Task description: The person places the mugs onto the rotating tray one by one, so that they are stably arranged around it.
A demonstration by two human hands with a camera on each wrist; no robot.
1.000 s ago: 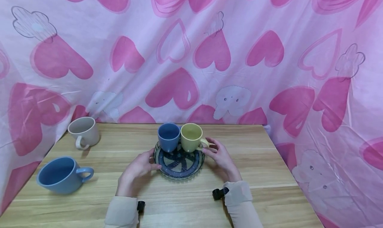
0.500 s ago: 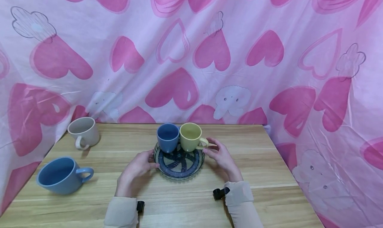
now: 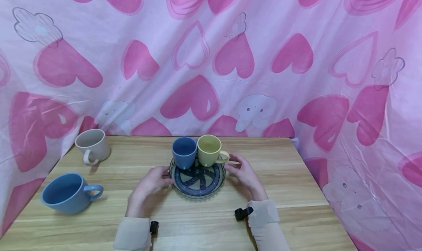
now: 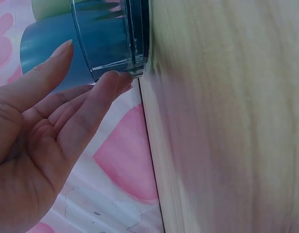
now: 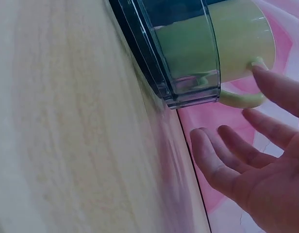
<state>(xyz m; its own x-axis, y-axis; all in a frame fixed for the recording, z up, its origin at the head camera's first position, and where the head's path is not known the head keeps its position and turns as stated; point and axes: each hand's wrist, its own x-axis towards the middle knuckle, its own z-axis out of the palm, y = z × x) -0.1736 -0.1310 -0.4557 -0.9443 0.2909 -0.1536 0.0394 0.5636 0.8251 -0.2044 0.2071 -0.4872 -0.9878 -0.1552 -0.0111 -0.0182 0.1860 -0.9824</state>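
A round tray [image 3: 199, 192] with a clear wall and a dark blue swirl pattern stands mid-table. At its back, side by side, are an upright dark blue mug [image 3: 184, 156] and a yellow mug [image 3: 208, 157], its handle pointing right. My left hand [image 3: 150, 185] is at the tray's left side, loosely bent; in the left wrist view a fingertip [image 4: 109, 77] meets the clear wall and the thumb is lifted. My right hand [image 3: 244, 174] is relaxed on the right. Its thumb [image 5: 275, 87] overlaps the yellow handle in the right wrist view, other fingers apart from the wall.
A light grey mug [image 3: 93, 146] stands at the back left of the wooden table [image 3: 197, 229]. Nearer is a wide light blue cup [image 3: 67, 196], its handle to the right. A pink heart-patterned cloth [image 3: 197, 60] hangs behind and along the sides.
The tray has turned slightly: both mugs have shifted left, the blue one a little nearer and the yellow one slightly farther. My left hand has drawn back slightly, its thumb off the rim.
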